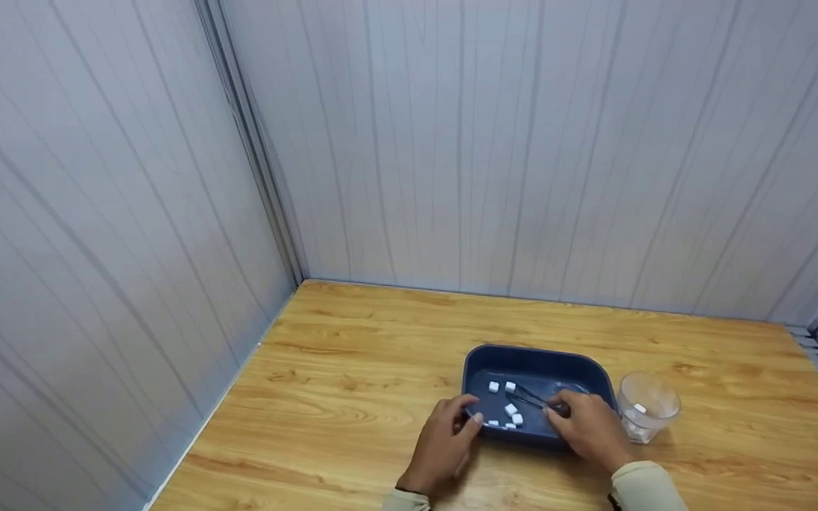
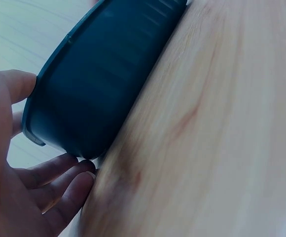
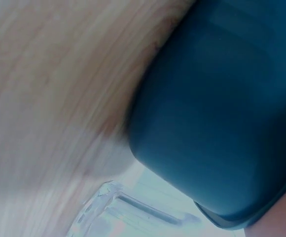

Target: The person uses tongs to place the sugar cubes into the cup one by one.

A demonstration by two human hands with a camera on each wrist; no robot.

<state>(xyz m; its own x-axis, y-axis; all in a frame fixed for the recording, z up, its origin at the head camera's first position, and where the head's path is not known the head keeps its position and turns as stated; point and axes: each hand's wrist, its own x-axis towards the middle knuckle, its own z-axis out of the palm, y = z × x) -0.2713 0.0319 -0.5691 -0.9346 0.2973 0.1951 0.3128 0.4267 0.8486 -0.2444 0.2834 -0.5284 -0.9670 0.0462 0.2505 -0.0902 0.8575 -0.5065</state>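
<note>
A dark blue rectangular tray [image 1: 483, 440] holds several small white cubes [image 1: 494, 387]. My left hand [image 1: 441, 441] grips its front left corner, thumb and forefinger at the rim. In the left wrist view, the other fingers [image 2: 66, 190] of this hand sit low beside the tray wall [image 2: 93, 84]. Over the tray, my right hand [image 1: 591, 428] holds dark tweezers [image 1: 528, 399] between thumb and fingers. Their tips are right at one white cube [image 1: 510, 387] near the tray's left side. The right wrist view shows mostly the tray's outer wall [image 3: 212, 108]; the tweezers are hidden there.
Just right of the tray stands a clear glass [image 1: 654, 404] with a white cube [image 1: 640, 409] visible in it, close to my right hand. The wooden table [image 1: 352, 383] meets pale panel walls [image 1: 416, 142] at the back and left.
</note>
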